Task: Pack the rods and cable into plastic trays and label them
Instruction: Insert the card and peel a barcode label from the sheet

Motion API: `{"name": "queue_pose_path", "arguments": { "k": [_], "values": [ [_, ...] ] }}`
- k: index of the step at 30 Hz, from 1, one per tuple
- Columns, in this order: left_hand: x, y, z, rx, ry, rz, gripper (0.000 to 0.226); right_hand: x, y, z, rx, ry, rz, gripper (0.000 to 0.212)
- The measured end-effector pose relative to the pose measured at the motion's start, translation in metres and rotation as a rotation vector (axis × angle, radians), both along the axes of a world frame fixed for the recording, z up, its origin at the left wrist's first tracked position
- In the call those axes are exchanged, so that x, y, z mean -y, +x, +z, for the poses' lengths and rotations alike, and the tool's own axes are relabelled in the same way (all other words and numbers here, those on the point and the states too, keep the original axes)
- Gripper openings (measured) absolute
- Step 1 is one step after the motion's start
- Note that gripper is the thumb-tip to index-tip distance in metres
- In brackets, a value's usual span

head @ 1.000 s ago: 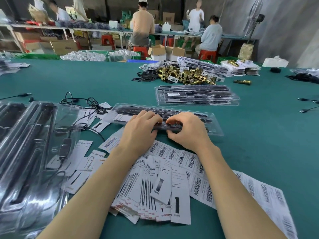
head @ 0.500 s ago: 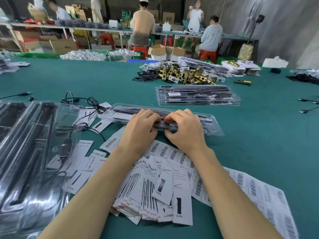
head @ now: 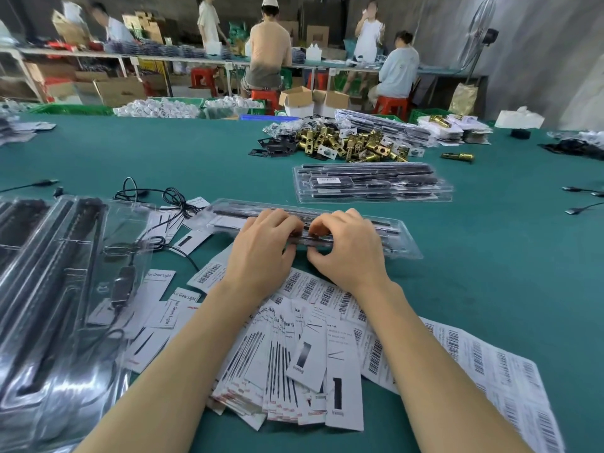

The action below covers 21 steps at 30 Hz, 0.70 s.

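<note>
Both hands are curled onto the near edge of the clear tray [head: 397, 245] on the green bench [head: 490, 273]: left hand [head: 261, 253] and right hand [head: 346, 253] side by side, fingers pinching it, black rods [head: 235, 213] inside, label cards [head: 304, 364] just below

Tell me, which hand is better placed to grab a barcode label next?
Probably the right hand: the barcode labels lie just under its wrist and spread rightward. The left hand sits nearer the printed cards.

Brass latches [head: 353, 143] heaped on green table [head: 163, 158]; red stools [head: 390, 104] behind.
</note>
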<state>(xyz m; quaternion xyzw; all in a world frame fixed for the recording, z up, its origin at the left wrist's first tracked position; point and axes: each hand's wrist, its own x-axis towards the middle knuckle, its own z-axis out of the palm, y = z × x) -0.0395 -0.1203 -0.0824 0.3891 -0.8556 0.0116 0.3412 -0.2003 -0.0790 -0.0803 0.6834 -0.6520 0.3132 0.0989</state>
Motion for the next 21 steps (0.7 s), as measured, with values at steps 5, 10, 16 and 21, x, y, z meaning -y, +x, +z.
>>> {"name": "queue_pose_path", "arguments": {
  "k": [5, 10, 16, 21],
  "values": [
    [0.002, -0.002, -0.002, 0.078, 0.000, 0.054, 0.025, 0.001, 0.005, 0.003, -0.020, 0.030, 0.000, 0.020],
    [0.004, -0.002, -0.002, 0.114, 0.021, 0.117, 0.023, 0.001, 0.011, 0.001, -0.044, 0.041, 0.011, 0.021],
    [0.004, -0.002, -0.001, 0.140, 0.005, 0.158, 0.019, 0.000, 0.013, 0.000, -0.042, 0.029, 0.011, 0.021],
    [0.006, -0.002, -0.003, 0.165, 0.007, 0.164, 0.020, 0.000, 0.014, 0.001, -0.047, 0.013, 0.004, 0.018]
  ]
}}
